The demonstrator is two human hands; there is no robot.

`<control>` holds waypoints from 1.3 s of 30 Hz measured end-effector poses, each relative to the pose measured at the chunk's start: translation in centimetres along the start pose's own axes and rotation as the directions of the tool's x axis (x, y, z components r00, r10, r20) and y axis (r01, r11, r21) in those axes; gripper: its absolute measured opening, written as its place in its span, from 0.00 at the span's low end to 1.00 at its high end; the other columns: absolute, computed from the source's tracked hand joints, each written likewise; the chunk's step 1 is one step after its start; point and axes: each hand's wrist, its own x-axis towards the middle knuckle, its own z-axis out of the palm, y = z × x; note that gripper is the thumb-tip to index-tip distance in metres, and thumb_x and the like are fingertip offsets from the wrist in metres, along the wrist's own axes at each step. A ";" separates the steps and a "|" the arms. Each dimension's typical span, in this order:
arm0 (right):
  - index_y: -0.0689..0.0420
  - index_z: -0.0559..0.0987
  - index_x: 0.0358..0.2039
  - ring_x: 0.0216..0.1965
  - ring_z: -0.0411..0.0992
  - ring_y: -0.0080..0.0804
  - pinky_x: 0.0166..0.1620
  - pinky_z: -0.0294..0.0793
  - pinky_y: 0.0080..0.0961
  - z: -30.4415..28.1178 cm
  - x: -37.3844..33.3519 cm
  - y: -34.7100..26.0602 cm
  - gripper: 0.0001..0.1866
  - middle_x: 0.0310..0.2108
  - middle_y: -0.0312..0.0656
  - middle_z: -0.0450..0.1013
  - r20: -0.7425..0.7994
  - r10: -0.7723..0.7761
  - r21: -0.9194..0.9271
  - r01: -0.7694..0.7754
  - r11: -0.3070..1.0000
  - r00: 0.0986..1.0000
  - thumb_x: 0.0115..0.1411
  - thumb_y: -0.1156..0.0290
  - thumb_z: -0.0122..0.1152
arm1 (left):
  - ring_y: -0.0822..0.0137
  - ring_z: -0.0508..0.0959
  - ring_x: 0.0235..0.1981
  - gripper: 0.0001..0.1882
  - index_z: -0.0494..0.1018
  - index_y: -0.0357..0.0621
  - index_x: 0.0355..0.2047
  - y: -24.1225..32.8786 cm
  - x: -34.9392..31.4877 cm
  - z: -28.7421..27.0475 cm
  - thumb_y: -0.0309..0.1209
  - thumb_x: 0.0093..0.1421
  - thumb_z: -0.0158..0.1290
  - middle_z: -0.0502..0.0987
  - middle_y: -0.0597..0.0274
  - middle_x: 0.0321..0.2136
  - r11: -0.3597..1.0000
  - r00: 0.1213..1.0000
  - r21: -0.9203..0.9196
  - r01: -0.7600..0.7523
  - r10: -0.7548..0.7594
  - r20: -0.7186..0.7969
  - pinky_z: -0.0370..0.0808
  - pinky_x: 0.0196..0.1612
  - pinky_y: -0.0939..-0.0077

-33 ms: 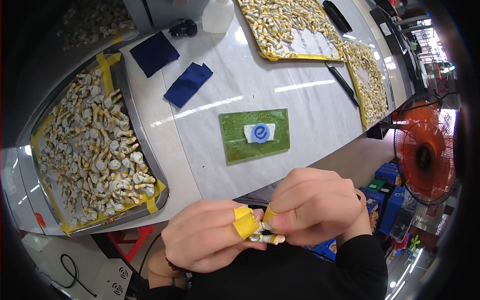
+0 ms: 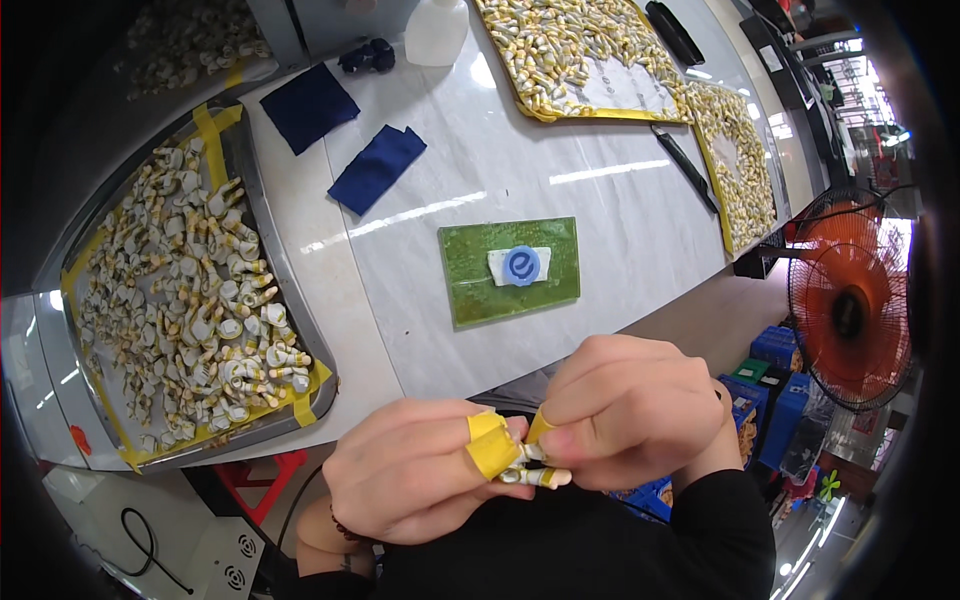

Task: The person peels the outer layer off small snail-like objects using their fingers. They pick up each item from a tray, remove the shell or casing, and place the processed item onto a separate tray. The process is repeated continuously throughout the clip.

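In front of my body, low in the view, both hands meet, closed at the fingertips. My left hand (image 2: pixel 410 470), with yellow tape round its fingers, grips small white pieces with gold-yellow bands (image 2: pixel 540 478). One piece sticks out below the fingertips, pointing right. My right hand (image 2: pixel 635 410) pinches just beside them, yellow tape on a finger too. A white bit and a dark spot show between the thumbs; what the right fingers hold is mostly hidden. Beyond the hands, a green slab (image 2: pixel 470 300) lies on the table, bearing a white block with a round blue piece (image 2: pixel 521 265).
A taped metal tray (image 2: pixel 322 395) heaped with similar pieces stands at left. More yellow-edged trays (image 2: pixel 600 118) of smaller pieces lie at the far right. Dark blue cloths (image 2: pixel 377 170), a black tool (image 2: pixel 685 168) and a white bottle (image 2: pixel 436 32) are on the table. An orange fan (image 2: pixel 850 300) stands right.
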 end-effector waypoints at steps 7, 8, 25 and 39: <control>0.65 0.77 0.32 0.25 0.72 0.36 0.29 0.72 0.25 0.1 -0.2 0.0 0.11 0.27 0.44 0.74 -0.030 -0.028 0.000 0.028 1.000 0.999 0.45 0.85 0.64 | 0.59 0.80 0.30 0.19 0.77 0.40 0.32 0.4 0.2 0.3 0.28 0.38 0.70 0.79 0.59 0.29 0.995 0.998 0.096 -0.040 0.044 -0.040 0.78 0.32 0.73; 0.65 0.77 0.32 0.25 0.72 0.36 0.28 0.72 0.25 0.1 -0.2 0.2 0.11 0.27 0.44 0.74 -0.038 -0.040 -0.005 0.040 0.999 0.998 0.45 0.85 0.64 | 0.60 0.80 0.30 0.19 0.77 0.40 0.32 0.7 0.5 0.6 0.28 0.38 0.70 0.79 0.59 0.29 0.992 0.998 0.125 -0.016 0.024 -0.062 0.77 0.31 0.73; 0.54 0.80 0.28 0.30 0.65 0.30 0.31 0.62 0.23 -1.0 0.8 0.8 0.09 0.30 0.36 0.67 0.186 0.129 0.074 -0.145 0.987 0.974 0.46 0.70 0.70 | 0.71 0.80 0.30 0.11 0.75 0.34 0.33 -1.0 -0.4 0.1 0.26 0.51 0.62 0.79 0.58 0.29 0.690 0.873 -0.535 0.487 -0.397 0.284 0.73 0.35 0.82; 0.56 0.81 0.30 0.29 0.67 0.32 0.33 0.67 0.24 -3.6 -2.2 1.1 0.14 0.29 0.38 0.68 -0.002 0.212 -0.125 -0.211 0.970 0.977 0.42 0.68 0.73 | 0.51 0.73 0.36 0.18 0.75 0.35 0.33 5.4 1.4 -10.3 0.28 0.40 0.63 0.75 0.51 0.30 0.407 0.956 0.901 0.152 -0.292 -0.030 0.69 0.39 0.62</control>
